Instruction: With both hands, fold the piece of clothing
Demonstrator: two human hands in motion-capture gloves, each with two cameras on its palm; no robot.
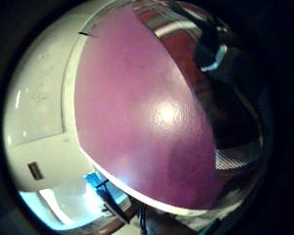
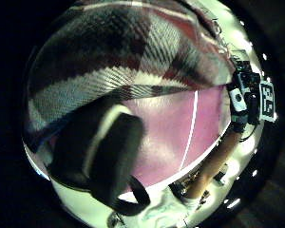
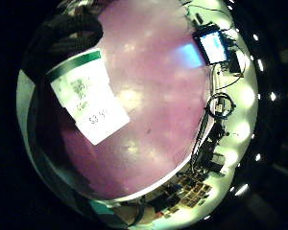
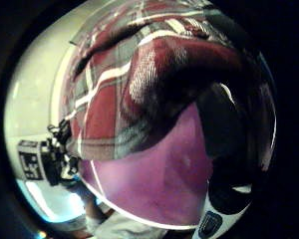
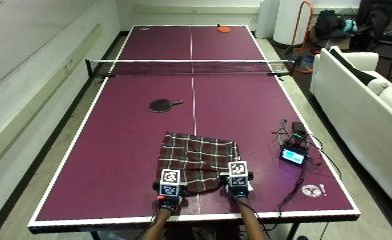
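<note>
Purple ping-pong worktop (image 5: 136, 150) with net; plaid garment (image 5: 197, 161) lies flat near the person's edge, long axis running from them toward the net. Left hand (image 5: 170, 192) and right hand (image 5: 238, 186) sit at the garment's near corners. Black paddle (image 5: 163, 105) lies beyond the garment, small screen device (image 5: 294, 156) beside it.

Left thumb view: plaid garment (image 2: 128, 52) hangs close over the palm, thumb (image 2: 104, 152) curled against it; looks pinched.

Right thumb view: plaid garment (image 4: 154, 84) bunched in curled fingers, grip closed on cloth.

Risk: uneven lift between hands could skew the fold.
</note>
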